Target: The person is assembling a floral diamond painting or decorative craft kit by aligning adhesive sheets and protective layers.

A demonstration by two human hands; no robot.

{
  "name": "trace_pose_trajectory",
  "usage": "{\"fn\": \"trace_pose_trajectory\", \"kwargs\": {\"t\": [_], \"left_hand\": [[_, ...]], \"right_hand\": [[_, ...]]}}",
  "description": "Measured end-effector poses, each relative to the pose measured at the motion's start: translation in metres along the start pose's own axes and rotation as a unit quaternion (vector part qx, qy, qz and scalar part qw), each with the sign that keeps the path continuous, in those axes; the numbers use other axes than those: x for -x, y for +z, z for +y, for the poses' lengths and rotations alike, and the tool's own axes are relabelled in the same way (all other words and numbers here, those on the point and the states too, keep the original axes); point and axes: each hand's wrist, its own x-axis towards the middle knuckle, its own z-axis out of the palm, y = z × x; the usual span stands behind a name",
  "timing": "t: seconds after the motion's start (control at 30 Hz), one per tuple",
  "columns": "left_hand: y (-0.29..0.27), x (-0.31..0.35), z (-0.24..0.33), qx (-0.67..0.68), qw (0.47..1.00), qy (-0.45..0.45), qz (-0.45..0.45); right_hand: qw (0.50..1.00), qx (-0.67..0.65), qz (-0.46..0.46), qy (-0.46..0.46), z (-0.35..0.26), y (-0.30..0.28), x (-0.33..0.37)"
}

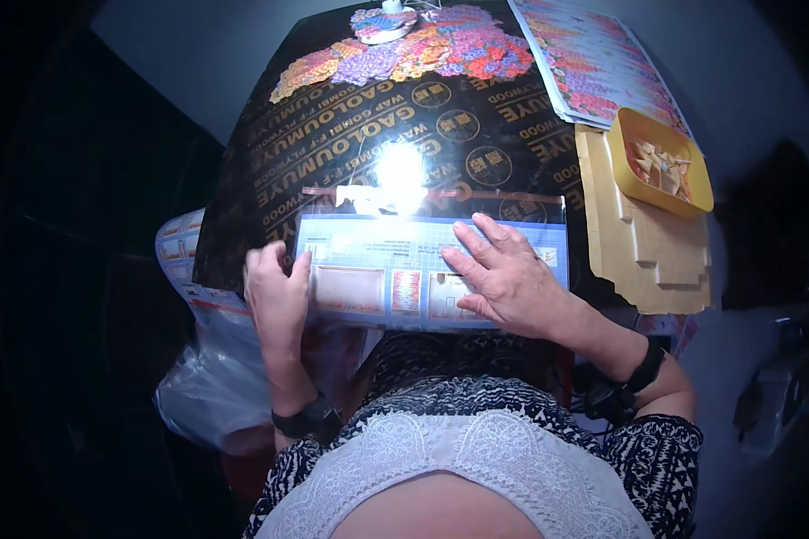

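Note:
A clear plastic bag (555,212) lies across the near edge of the table, with a blue printed sheet (351,235) inside it. Pictures of pale panels and pink flowers show on the sheet. My right hand (508,278) rests flat on the right part of the bag, fingers spread. At the bag's left edge is my left hand (277,286), its fingers curled and its thumb against the plastic; the fingertips are partly hidden. A brownish strip (485,195) runs along the bag's far edge, where lamp glare washes out part of it.
Colourful flower-patterned cutouts (404,54) lie at the table's far end beside a white lamp base (386,34). To the right are a stack of floral printed sheets (602,67), brown cardboard (616,256) and a yellow box (665,202) of small scraps. Clear plastic (216,386) hangs at lower left.

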Motion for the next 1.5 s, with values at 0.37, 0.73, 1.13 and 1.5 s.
{"fn": "trace_pose_trajectory", "kwargs": {"t": [0.37,0.73,1.13,1.5], "left_hand": [[0.043,-0.006,0.040,0.045,0.855,0.478,-0.195],[0.042,-0.009,0.023,0.055,0.855,0.495,-0.148],[0.042,-0.011,0.004,0.082,0.850,0.501,-0.141],[0.042,-0.011,-0.003,0.080,0.849,0.504,-0.138]], "right_hand": [[1.000,0.027,-0.011,-0.004,-0.008,0.010,-0.009],[0.998,0.006,0.057,-0.027,0.000,0.001,-0.042],[0.980,0.182,0.073,-0.043,0.001,0.027,-0.117],[0.978,0.200,0.055,-0.025,0.008,0.030,-0.135]]}}
